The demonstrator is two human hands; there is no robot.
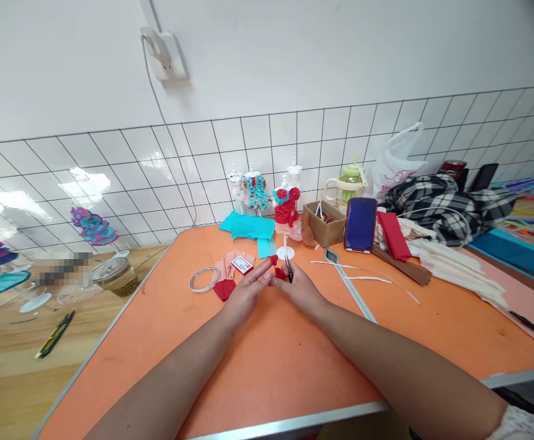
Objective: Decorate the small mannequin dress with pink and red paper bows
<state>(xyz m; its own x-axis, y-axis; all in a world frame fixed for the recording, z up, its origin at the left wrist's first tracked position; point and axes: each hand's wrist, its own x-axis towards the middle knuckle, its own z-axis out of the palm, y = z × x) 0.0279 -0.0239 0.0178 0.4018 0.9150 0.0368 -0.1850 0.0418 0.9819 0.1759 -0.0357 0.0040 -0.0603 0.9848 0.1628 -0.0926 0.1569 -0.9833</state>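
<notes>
Left hand, right hand — table middle

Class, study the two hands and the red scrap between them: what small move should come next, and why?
Probably bring the tip of the thin dark tool onto the red scrap: the left hand pinches the scrap at its fingertips, and the right hand holds the tool upright close beside it.

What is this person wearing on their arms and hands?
Nothing on either hand: the left hand and right hand have no gloves, and no rings or watch can be seen. Both forearms are uncovered. Only at the picture's lower right corner, up the right arm, does a white, textured sleeve show.
</notes>
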